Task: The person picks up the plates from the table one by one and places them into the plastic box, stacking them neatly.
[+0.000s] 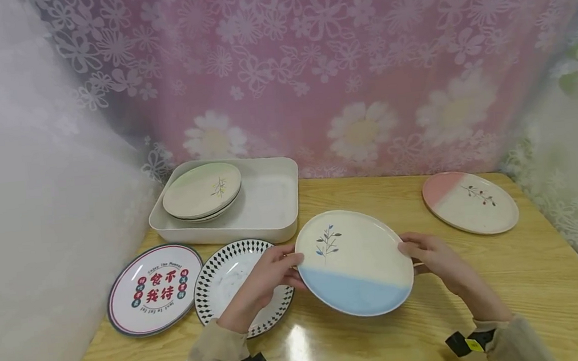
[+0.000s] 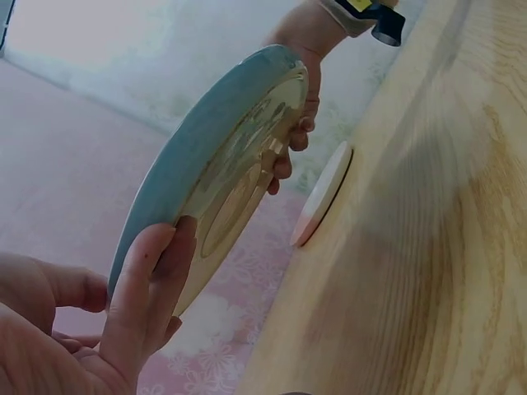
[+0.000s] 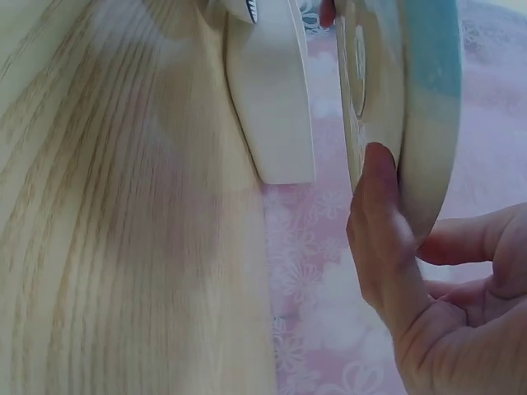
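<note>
Both hands hold a cream-and-blue plate (image 1: 355, 263) with a blue leaf sprig, raised above the table and tilted. My left hand (image 1: 264, 283) pinches its left rim, thumb on top and fingers underneath; the right hand (image 1: 437, 259) grips the opposite rim the same way. The left wrist view shows the plate's glossy underside (image 2: 239, 197) with fingers pressed on it. In the right wrist view, the fingers of the right hand (image 3: 445, 304) support the plate (image 3: 428, 107) from below. Behind the left hand lies a white plate with a black diamond border (image 1: 211, 267), partly hidden by the forearm.
A white bin (image 1: 270, 199) at the back left holds stacked cream-and-green plates (image 1: 192, 192). At far left lies a white plate with red lettering (image 1: 151, 313). A pink-and-cream plate (image 1: 469, 210) lies at the back right of the wooden table (image 1: 552, 295). A floral curtain (image 1: 281, 89) hangs behind.
</note>
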A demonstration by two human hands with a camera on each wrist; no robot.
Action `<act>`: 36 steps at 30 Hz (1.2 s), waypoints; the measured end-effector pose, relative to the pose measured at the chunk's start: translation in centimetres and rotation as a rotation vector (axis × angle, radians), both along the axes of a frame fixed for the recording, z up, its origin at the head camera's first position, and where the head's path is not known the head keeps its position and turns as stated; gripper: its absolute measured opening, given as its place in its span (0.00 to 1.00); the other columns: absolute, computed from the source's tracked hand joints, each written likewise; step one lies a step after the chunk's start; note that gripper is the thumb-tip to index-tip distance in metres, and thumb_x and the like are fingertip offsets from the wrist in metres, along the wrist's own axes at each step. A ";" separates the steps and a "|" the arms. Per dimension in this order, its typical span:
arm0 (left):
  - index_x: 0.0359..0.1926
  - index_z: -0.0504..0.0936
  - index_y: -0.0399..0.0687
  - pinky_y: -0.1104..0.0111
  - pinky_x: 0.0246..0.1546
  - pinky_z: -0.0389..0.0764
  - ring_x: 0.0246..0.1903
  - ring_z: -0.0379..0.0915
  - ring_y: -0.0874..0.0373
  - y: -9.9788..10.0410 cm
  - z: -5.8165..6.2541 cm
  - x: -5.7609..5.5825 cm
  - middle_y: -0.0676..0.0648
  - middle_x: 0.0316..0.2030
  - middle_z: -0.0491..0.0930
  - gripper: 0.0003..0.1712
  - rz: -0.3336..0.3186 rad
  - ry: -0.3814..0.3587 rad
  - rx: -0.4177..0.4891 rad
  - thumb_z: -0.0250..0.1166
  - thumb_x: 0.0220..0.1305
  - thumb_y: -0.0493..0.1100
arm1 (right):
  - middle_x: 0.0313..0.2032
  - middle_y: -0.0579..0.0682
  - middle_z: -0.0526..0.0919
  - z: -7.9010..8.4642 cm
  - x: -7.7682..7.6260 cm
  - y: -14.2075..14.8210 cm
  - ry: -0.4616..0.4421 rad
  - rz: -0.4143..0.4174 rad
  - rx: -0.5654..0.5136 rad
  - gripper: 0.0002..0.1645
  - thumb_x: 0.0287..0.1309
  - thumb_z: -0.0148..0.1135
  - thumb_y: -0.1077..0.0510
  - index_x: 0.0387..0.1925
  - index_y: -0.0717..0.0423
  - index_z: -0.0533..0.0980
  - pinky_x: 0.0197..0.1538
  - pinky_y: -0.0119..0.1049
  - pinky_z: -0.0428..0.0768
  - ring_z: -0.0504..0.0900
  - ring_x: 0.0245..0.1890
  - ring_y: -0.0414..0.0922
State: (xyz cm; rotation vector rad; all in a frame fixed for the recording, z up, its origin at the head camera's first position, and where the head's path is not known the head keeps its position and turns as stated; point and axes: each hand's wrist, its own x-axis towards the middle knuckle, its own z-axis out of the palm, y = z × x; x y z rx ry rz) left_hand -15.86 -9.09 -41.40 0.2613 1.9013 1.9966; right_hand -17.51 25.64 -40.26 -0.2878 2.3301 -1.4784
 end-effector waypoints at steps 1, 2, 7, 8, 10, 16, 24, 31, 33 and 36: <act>0.63 0.72 0.24 0.57 0.36 0.89 0.25 0.85 0.58 -0.1 0.1 0.0 0.34 0.34 0.86 0.23 0.007 0.000 0.004 0.53 0.73 0.36 | 0.55 0.70 0.78 0.0 0.0 -0.1 0.005 -0.006 0.006 0.33 0.79 0.46 0.55 0.69 0.80 0.58 0.42 0.39 0.86 0.84 0.42 0.42; 0.63 0.72 0.23 0.58 0.36 0.89 0.25 0.85 0.59 -0.2 0.2 0.0 0.35 0.34 0.86 0.23 0.012 0.001 0.005 0.53 0.73 0.36 | 0.55 0.69 0.78 0.0 0.0 -0.3 0.008 -0.012 0.009 0.33 0.79 0.46 0.55 0.69 0.80 0.58 0.42 0.39 0.86 0.83 0.41 0.42; 0.63 0.71 0.22 0.62 0.34 0.89 0.24 0.85 0.59 -0.9 0.7 0.0 0.35 0.35 0.86 0.23 0.028 -0.004 0.023 0.52 0.74 0.36 | 0.51 0.65 0.81 0.1 -0.3 -0.9 0.025 -0.031 -0.001 0.33 0.79 0.46 0.53 0.69 0.78 0.59 0.39 0.40 0.86 0.82 0.39 0.43; 0.63 0.71 0.22 0.63 0.33 0.88 0.24 0.85 0.59 -1.0 0.8 -0.1 0.35 0.35 0.86 0.23 0.033 -0.007 0.028 0.52 0.75 0.36 | 0.50 0.64 0.81 0.1 -0.3 -1.0 0.027 -0.035 -0.007 0.33 0.79 0.47 0.52 0.69 0.77 0.59 0.39 0.40 0.86 0.82 0.38 0.42; 0.63 0.71 0.21 0.64 0.32 0.88 0.24 0.85 0.59 -1.2 0.9 -0.1 0.36 0.35 0.87 0.23 0.045 -0.012 0.040 0.52 0.75 0.36 | 0.49 0.63 0.80 0.2 -0.4 -1.1 0.034 -0.037 -0.021 0.34 0.79 0.47 0.50 0.70 0.76 0.59 0.38 0.41 0.86 0.82 0.38 0.42; 0.64 0.71 0.22 0.68 0.30 0.88 0.23 0.84 0.60 -1.7 1.4 -0.4 0.42 0.32 0.87 0.24 0.086 -0.018 0.064 0.54 0.75 0.36 | 0.48 0.61 0.79 0.5 -0.5 -1.5 0.075 -0.051 -0.075 0.35 0.80 0.45 0.49 0.70 0.75 0.60 0.35 0.41 0.87 0.84 0.37 0.42; 0.64 0.71 0.22 0.69 0.31 0.87 0.24 0.84 0.60 -2.6 2.2 -0.4 0.46 0.31 0.86 0.24 0.127 -0.001 0.071 0.54 0.75 0.36 | 0.47 0.58 0.79 1.2 -0.6 -2.3 0.070 -0.061 -0.121 0.37 0.80 0.43 0.46 0.71 0.74 0.59 0.36 0.41 0.88 0.85 0.36 0.42; 0.65 0.69 0.23 0.67 0.34 0.88 0.26 0.86 0.60 -4.0 2.8 -0.7 0.46 0.33 0.86 0.24 0.146 0.019 0.093 0.53 0.76 0.37 | 0.41 0.56 0.79 1.4 -0.2 -2.3 0.100 -0.024 -0.145 0.34 0.81 0.42 0.47 0.72 0.69 0.60 0.34 0.43 0.88 0.85 0.30 0.47; 0.66 0.69 0.23 0.67 0.35 0.88 0.27 0.86 0.60 -4.4 2.9 -0.8 0.46 0.34 0.86 0.24 0.162 0.016 0.098 0.52 0.77 0.37 | 0.41 0.56 0.79 1.2 -0.2 -2.2 0.107 -0.013 -0.152 0.33 0.81 0.42 0.47 0.72 0.68 0.62 0.34 0.44 0.87 0.85 0.30 0.48; 0.66 0.68 0.22 0.68 0.35 0.88 0.28 0.86 0.61 -5.1 3.0 -0.9 0.47 0.34 0.86 0.24 0.208 0.010 0.109 0.52 0.77 0.36 | 0.40 0.56 0.80 0.8 0.0 -2.1 0.109 -0.002 -0.156 0.31 0.81 0.43 0.47 0.70 0.67 0.65 0.34 0.44 0.87 0.85 0.30 0.49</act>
